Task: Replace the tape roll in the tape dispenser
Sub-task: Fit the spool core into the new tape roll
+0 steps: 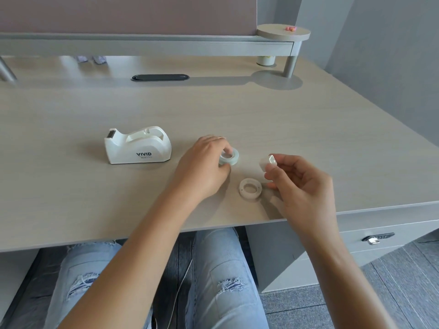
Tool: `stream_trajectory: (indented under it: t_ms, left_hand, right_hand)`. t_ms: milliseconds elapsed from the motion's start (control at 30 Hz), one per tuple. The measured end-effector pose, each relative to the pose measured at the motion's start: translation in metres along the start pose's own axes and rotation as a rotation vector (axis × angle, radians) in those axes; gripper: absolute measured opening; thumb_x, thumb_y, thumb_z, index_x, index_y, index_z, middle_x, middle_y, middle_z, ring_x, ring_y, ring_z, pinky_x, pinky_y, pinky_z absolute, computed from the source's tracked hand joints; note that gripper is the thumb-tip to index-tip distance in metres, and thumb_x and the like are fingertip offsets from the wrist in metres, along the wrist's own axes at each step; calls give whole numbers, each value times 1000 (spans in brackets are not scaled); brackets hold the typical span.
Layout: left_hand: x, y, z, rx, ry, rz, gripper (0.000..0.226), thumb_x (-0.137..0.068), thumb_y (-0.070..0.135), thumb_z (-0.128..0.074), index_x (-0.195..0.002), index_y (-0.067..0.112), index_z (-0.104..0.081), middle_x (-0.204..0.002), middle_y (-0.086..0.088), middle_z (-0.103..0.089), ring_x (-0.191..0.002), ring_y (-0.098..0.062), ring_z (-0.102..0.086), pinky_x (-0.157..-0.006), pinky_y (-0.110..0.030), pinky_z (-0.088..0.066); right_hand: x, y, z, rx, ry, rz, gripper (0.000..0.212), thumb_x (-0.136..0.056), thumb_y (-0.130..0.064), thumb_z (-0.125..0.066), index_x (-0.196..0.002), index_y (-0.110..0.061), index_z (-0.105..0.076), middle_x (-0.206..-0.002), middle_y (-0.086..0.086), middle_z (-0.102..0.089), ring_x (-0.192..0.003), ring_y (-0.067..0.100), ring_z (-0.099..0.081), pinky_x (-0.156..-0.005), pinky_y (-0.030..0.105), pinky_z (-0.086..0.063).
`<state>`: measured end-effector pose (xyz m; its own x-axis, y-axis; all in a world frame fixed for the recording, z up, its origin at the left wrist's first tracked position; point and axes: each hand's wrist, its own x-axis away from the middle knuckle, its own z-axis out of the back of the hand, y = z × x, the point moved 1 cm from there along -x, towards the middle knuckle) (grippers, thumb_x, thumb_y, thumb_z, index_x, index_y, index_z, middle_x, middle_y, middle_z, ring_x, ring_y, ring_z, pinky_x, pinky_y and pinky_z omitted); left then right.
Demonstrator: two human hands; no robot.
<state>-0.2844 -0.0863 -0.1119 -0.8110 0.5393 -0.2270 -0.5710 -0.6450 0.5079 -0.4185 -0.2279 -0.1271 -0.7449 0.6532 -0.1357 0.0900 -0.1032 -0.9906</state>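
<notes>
The white tape dispenser (137, 145) stands on the desk at the left with its roll slot empty. My left hand (204, 167) grips a pale greenish tape roll (231, 157) that lies flat on the desk, thumb and fingers on its rim. A little above the desk, my right hand (299, 184) pinches a small white plastic core piece (268, 162) between thumb and fingers. A second, beige ring-shaped roll (250, 187) lies flat on the desk between my two hands, touched by neither.
A raised shelf (152, 43) runs along the back of the desk, ending in a round platform (283, 33) on a post. A dark cable slot (160, 77) sits mid-back. The desk's front edge (142, 236) is close to my legs; a drawer (377, 238) is at right.
</notes>
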Motion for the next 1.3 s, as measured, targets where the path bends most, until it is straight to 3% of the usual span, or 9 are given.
stream_trajectory:
  t_ms: [200, 367, 567, 700, 833, 933, 1033, 1133, 1300]
  left_hand:
    - [1, 2, -2, 65, 33, -15, 13, -95, 16, -66, -106, 14, -71, -113, 1, -68, -103, -27, -63, -76, -32, -42]
    - [19, 18, 14, 670, 120, 197, 16, -98, 29, -68, -98, 17, -78, -97, -1, -82, -88, -24, -76, -85, -39, -58]
    - [31, 25, 30, 1112, 71, 282, 22, -103, 23, -61, -102, 9, -78, -101, -17, -80, -88, -37, -80, -77, -41, -58]
    - [36, 23, 36, 1312, -11, 239, 22, -100, 25, -63, -106, 10, -77, -97, -11, -77, -83, -25, -73, -84, -40, -56]
    - [45, 16, 32, 1287, -3, 115, 26, -85, 11, -67, -109, 16, -78, -99, -3, -76, -94, -19, -70, -88, -34, -57]
    - [51, 12, 29, 1221, 85, 89, 24, -93, 9, -67, -113, 16, -79, -99, -7, -78, -94, -16, -73, -93, -38, -60]
    - [56, 10, 29, 1125, 175, 74, 20, -98, 17, -67, -111, 19, -81, -102, -14, -81, -97, -21, -76, -102, -48, -59]
    - [61, 9, 30, 1043, 244, 82, 21, -95, 28, -67, -109, 20, -81, -104, -3, -83, -107, -22, -76, -104, -51, -56]
    - [65, 5, 34, 1099, 318, 104, 15, -102, 18, -67, -104, 13, -81, -103, 1, -85, -107, -15, -78, -108, -46, -55]
  right_hand:
    - [2, -2, 2, -21, -8, -1, 5, -95, -20, -75, -97, -21, -79, -83, -5, -81, -75, 14, -72, -60, 22, -57]
    - [0, -15, -4, 65, -36, 109, 9, -93, -23, -78, -103, -22, -79, -97, -2, -81, -88, 9, -73, -82, 45, -62]
    - [-3, -36, -20, 134, -92, 314, 18, -92, -13, -78, -110, -18, -77, -104, -8, -80, -97, 8, -75, -80, 21, -58]
    - [-4, -41, -29, 138, -93, 361, 18, -92, -11, -78, -109, -15, -76, -104, -6, -80, -94, 11, -76, -79, 17, -56]
    - [-3, -46, -34, 48, -101, 334, 16, -93, -8, -78, -106, -16, -76, -103, -6, -82, -90, 13, -78, -81, 26, -61]
    - [1, -46, -37, 34, -130, 313, 16, -93, -7, -78, -104, -18, -76, -102, -6, -82, -88, 14, -79, -81, 29, -62]
    - [4, -44, -40, 64, -140, 329, 15, -93, -9, -77, -105, -17, -76, -106, -2, -81, -93, 14, -76, -81, 28, -61]
    - [5, -44, -42, 79, -153, 357, 15, -93, -8, -77, -106, -15, -76, -110, 3, -79, -97, 16, -75, -82, 28, -61]
    - [8, -44, -50, 59, -199, 388, 23, -90, -4, -78, -108, -18, -77, -98, 5, -76, -87, 13, -74, -78, 20, -56]
